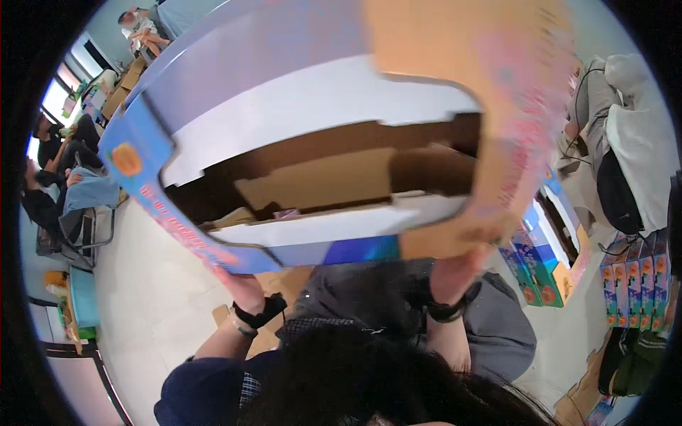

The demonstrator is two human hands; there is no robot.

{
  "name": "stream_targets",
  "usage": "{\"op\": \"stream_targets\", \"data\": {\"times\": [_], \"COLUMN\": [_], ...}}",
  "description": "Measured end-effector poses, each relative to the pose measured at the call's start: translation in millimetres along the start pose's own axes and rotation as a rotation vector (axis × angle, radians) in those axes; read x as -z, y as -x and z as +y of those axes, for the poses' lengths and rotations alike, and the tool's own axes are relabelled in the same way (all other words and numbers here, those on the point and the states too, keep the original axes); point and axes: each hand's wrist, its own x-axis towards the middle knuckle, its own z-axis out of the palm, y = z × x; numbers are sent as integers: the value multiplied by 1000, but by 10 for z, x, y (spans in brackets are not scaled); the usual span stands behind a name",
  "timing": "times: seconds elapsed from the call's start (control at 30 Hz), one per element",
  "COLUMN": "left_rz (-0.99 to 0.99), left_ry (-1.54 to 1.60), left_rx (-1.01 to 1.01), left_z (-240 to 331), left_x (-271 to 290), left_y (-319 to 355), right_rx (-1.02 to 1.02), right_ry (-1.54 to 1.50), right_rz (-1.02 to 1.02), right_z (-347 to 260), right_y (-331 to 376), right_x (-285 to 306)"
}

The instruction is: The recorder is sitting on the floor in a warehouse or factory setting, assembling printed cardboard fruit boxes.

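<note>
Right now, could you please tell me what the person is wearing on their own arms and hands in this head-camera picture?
The left hand is bare, with a black strap and a thin pale band at the wrist; the forearm is bare too, and a dark navy sleeve begins near the elbow. The right hand is also bare, with a black watch-like band around the wrist and a bare forearm below it. No gloves show.

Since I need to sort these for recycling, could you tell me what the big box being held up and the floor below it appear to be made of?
The big box looks like cardboard: brown raw inside faces and cut flap edges, with a printed blue, white and pink outer skin, probably coated. The left hand and right hand hold its lower edge. The floor looks like smooth, pale hard flooring; the exact material is unclear.
</note>
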Motion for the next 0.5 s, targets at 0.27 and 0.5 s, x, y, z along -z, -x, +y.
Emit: {"op": "stream_targets", "data": {"times": [0.27,0.5], "left_rz": [215,204], "left_ry": [-251,-344], "left_rx": [-188,-172], "left_z": [510,358], "left_x": [466,473], "left_y": [-582,-801], "right_rx": [-215,-303], "right_ry": [260,222], "right_rz": [-154,-234], "right_z": [717,1175], "right_y": [157,-85], "right_x": [-1031,-1401]}}
